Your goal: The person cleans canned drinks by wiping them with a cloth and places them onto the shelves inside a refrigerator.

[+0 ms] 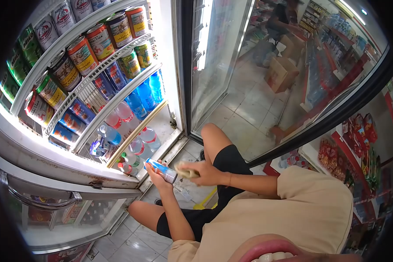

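Observation:
In my left hand (156, 177) lies a blue and silver can (165, 171), tilted, with my fingers wrapped around it in front of the lit fridge. My right hand (206, 173) grips a beige cloth (184, 169), smeared by motion, close beside the can's end. Whether cloth and can touch, I cannot tell. Ahead of my hands, clear bottles with pink labels (150, 137) stand on the fridge floor. Blue bottles (145, 96) and rows of drink cans (82, 54) fill the wire shelves above.
An open glass door (222, 56) stands at right; another door with a metal handle (43, 198) is at lower left. Something yellow (206, 200) is under my legs. Through the glass show a cardboard box (281, 74) and another person (284, 19). Snack packs (332, 157) hang at right.

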`<state>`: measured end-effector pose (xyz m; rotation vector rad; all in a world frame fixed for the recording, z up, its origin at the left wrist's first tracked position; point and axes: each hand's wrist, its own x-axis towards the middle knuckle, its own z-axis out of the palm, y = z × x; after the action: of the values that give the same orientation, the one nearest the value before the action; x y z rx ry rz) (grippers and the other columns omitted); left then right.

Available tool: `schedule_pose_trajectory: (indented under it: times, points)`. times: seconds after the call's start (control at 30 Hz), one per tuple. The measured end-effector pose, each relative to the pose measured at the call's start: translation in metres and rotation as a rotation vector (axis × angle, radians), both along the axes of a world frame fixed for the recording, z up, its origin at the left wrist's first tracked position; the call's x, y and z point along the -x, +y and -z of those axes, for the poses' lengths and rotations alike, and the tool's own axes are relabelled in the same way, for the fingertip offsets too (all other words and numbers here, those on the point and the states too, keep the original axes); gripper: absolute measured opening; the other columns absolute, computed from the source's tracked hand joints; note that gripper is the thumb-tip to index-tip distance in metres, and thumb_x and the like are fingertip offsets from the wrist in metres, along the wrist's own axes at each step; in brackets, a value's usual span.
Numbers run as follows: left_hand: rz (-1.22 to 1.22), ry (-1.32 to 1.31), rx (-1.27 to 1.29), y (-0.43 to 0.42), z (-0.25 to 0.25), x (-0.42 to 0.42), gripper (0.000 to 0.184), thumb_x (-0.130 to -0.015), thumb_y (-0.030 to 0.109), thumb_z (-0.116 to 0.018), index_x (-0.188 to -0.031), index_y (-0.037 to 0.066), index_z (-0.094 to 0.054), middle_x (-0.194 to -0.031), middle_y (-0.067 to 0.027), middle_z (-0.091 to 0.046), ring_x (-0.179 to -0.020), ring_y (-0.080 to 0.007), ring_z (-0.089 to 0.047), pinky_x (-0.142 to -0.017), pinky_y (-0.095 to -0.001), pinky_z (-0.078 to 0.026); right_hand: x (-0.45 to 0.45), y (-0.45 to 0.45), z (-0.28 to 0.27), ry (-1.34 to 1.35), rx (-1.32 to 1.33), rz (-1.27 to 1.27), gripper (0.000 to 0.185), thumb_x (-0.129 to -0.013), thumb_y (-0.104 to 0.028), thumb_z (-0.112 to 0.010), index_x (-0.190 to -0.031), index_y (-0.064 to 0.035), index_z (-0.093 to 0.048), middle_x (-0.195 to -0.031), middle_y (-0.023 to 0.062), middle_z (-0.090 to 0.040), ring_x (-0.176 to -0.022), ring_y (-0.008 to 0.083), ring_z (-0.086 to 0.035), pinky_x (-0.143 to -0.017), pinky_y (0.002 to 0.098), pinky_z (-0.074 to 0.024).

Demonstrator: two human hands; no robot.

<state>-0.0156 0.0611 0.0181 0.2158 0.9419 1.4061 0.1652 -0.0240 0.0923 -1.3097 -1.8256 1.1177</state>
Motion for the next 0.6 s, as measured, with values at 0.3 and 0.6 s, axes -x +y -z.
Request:
schedule_pose_trajectory:
  times: [0.3, 0.6]
  points:
    - [0.115, 0.025, 0.026, -0.014, 0.000, -0.029, 0.043, -0.101, 0.057, -0.055, -0.110, 0.015, -0.063, -0.089, 0.0020, -0.063, -0.082, -0.0126, -0.064, -0.076, -0.0288, -0.053, 0.018, 0.028, 0.024, 0.028, -0.272, -0.001, 0.062, -0.086, 0.004, -0.057, -0.146, -0.0090, -0.054, -0.144, 0.0254, -0.053, -0.133, 0.0374, -0.056, -0.108, 0.0383, -0.0435]
    - [-0.121, -0.141, -0.059, 0.008, 0.036, 0.002, 0.063, -0.099, 0.071, -0.043, -0.108, 0.010, -0.057, -0.085, -0.0079, -0.062, -0.075, -0.0257, -0.063, -0.070, -0.0444, -0.056, 0.011, -0.014, 0.065, 0.553, 0.605, 0.337, 0.035, -0.097, -0.014, -0.063, -0.131, -0.0070, -0.061, -0.106, 0.0062, -0.070, -0.092, 0.0139, -0.066, -0.081, 0.0299, -0.0545]
